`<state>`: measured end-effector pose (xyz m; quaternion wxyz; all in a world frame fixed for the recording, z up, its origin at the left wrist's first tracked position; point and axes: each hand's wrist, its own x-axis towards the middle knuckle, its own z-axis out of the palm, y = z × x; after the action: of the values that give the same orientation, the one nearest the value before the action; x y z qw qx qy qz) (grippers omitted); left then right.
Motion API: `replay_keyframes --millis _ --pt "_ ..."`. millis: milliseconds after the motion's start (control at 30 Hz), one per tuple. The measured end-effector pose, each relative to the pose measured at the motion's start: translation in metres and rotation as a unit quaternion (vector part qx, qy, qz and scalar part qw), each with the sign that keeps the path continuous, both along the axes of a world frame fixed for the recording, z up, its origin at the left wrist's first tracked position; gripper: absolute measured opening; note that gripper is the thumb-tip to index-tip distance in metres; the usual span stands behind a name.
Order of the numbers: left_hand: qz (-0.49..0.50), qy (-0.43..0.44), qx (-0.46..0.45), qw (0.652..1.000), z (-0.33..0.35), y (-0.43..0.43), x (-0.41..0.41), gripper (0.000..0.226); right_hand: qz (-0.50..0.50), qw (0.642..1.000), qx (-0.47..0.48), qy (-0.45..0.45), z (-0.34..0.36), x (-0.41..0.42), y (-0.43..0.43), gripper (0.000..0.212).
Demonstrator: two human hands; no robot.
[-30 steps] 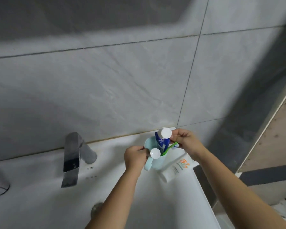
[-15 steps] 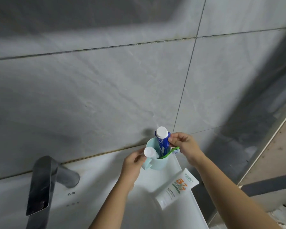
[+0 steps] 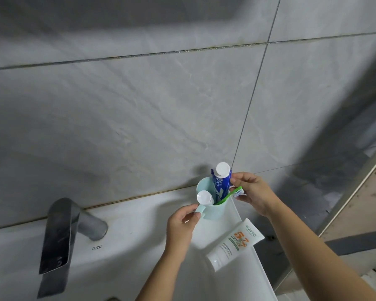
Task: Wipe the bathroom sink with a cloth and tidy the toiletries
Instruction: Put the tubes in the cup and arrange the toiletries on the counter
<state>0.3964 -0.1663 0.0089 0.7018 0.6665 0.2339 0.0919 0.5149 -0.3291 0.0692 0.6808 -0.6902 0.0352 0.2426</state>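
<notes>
Head view: left hand [image 3: 180, 222] grip pinches the cup [image 3: 215, 211] handle; right hand [image 3: 254, 192] grip pinches the toothbrush [image 3: 228, 195] head.

Two bare forearms enter from the lower right of the frame, ending in an ungloved left hand [image 3: 182, 222] and right hand [image 3: 254, 192]

Home bathroom: white sink [image 3: 139, 235], chrome tap [image 3: 57, 240], grey wall tiles [image 3: 139, 116], toothbrush cup [image 3: 213, 205]
</notes>
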Motion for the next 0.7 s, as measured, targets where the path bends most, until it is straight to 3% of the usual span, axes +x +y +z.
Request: replay_keyframes --millis 367,700 --pt "0.002 0.018 0.069 0.997 0.010 0.002 -0.018 0.023 -0.047 0.998 -0.037 -0.033 0.002 -0.031 -0.020 0.016" --pt "-0.061 0.029 0.239 0.969 0.017 0.004 -0.103 0.021 -0.065 0.990 -0.095 -0.086 -0.002 -0.118 -0.057 0.014"
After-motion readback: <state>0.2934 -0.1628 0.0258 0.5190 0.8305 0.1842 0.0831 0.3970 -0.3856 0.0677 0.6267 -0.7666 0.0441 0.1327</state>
